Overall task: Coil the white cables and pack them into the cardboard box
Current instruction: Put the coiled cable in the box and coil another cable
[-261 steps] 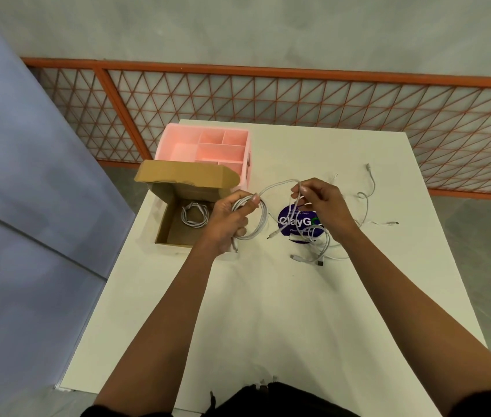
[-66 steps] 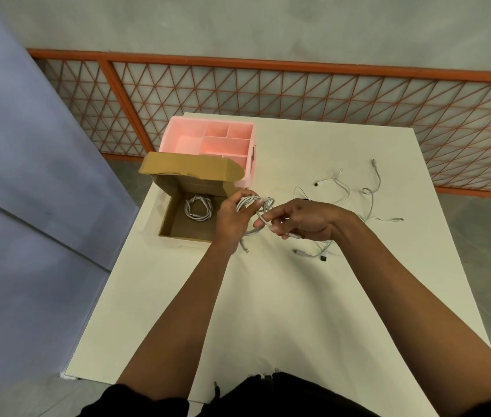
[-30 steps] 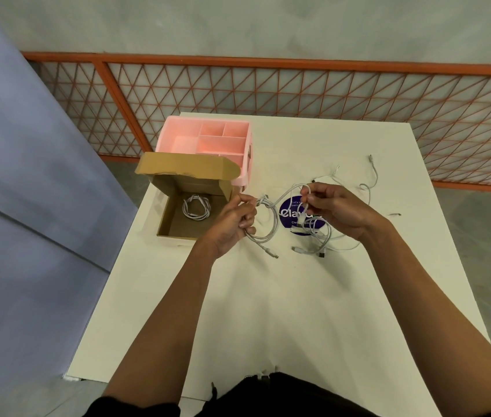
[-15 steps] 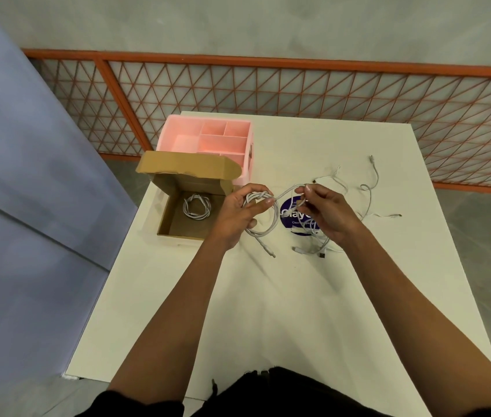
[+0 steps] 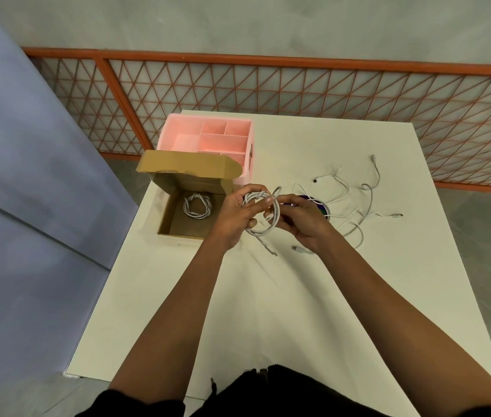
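One coiled cable (image 5: 197, 205) lies in the open cardboard box (image 5: 164, 216) by the bench's (image 5: 268, 311) left edge, so packing is under way. A second coil (image 5: 254, 196) is held just right of the box: the left hand (image 5: 232, 216) has its fingers curled round the loops, and the right hand (image 5: 304, 225) pinches a strand, seemingly tucking the end. Loose white cables (image 5: 364, 203) lie unwound farther right, too tangled to count. A dark round object (image 5: 322, 207) is mostly hidden behind the right hand.

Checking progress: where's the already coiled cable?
In the head view, the coiled cable lies inside the open cardboard box, in front of the pink organizer, left of the left hand.
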The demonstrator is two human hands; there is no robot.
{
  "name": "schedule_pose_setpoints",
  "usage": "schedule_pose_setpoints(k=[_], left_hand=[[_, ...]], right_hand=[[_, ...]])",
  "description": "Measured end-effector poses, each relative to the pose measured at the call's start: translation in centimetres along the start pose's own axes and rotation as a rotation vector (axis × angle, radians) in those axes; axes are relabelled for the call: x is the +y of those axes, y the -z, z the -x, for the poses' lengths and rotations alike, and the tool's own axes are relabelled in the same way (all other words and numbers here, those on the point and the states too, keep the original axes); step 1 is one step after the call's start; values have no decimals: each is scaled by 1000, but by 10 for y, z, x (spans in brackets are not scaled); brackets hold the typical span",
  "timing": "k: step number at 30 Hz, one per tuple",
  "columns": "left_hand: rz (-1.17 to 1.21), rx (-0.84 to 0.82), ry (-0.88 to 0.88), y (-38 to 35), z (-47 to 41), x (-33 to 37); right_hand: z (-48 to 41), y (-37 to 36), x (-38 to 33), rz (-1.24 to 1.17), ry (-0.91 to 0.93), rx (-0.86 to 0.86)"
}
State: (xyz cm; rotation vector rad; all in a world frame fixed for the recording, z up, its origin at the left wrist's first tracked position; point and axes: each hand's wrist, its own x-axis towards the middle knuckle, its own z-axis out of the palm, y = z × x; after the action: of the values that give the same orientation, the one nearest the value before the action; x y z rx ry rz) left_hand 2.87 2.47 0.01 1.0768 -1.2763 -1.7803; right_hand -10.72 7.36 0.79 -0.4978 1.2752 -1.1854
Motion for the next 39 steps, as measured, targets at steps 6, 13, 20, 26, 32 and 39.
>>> schedule_pose_setpoints(k=[6, 13, 20, 26, 32, 39], left_hand=[[-71, 51, -17, 3, -4, -2], [-75, 91, -11, 1, -8, -5], [-146, 147, -60, 1, -12, -5], [-219, 154, -154, 7, -11, -9], [-303, 201, -213, 18, -9, -10], [-138, 118, -147, 16, -6, -6]], right_hand=[[5, 2, -8, 356, -54, -152], [9, 3, -17, 529, 68, -112], [9, -2, -28, 730, 18, 32], [15, -5, -29, 786, -41, -222], [26, 2, -37, 936, 113, -347], [33, 14, -42, 941, 174, -410]])
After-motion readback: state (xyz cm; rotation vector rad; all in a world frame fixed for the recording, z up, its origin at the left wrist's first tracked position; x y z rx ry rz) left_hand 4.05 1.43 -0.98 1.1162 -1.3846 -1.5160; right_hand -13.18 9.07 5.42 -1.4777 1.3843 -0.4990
